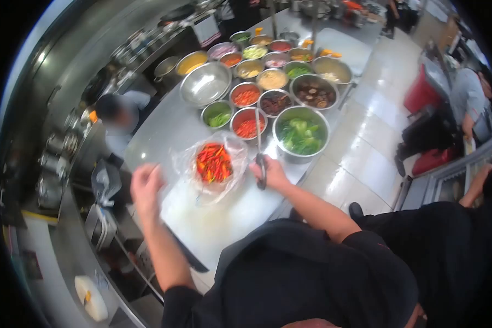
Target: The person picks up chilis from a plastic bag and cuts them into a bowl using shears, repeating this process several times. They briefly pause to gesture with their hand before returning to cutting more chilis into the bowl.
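My right hand [273,173] grips a pair of scissors [261,170] by the dark handles, with the blades pointing away from me towards the bowls. My left hand [146,186] is raised over the left edge of the table, slightly blurred. Its fingers are curled closed, and whatever they might hold is hidden. Between my hands, an open clear plastic bag [236,153] holds red and orange chili peppers [214,163]. The bag sits at the far end of a white cutting board [202,218].
Beyond the bag stand several metal bowls, including one of leafy greens [300,135], one of chopped red peppers [249,128] and a large shiny bowl [206,85]. One person [120,117] is at the left, another [470,98] at the right. A dark-clothed person stands close on my right.
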Demonstrator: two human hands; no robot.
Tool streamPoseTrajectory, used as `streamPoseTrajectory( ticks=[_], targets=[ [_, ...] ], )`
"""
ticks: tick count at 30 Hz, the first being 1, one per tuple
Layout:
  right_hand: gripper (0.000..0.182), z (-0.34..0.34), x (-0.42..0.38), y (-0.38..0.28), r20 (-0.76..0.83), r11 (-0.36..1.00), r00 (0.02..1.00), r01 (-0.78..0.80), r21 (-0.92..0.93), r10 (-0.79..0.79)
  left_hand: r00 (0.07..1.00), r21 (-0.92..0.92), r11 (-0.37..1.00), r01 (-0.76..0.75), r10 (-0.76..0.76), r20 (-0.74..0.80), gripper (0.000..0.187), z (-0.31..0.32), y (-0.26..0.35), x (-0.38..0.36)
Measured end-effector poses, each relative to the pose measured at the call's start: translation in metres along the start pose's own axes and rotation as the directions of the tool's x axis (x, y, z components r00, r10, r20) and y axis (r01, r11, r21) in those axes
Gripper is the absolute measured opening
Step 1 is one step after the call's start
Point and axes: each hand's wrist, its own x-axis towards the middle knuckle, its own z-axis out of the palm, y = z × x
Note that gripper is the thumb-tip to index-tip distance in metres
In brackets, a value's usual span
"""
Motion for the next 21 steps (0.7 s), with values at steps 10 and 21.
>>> streamPoseTrajectory(
  ticks=[10,21],
  targets=[
    [0.043,0.002,0.002,0.011,-0.017,0.981,0.997,0.071,-0.180,-0.075,0.770,0.768,0.309,0.561,-0.535,-0.347,0.075,-0.163,-0.168,-0.157],
    [0.045,0.010,-0.007,-0.005,0.012,0.999,1.000,0.010,-0.041,-0.010,0.893,0.536,0.778,-0.328,0.071,0.444,0.020,0.049,-0.020,-0.043]
  ],
)
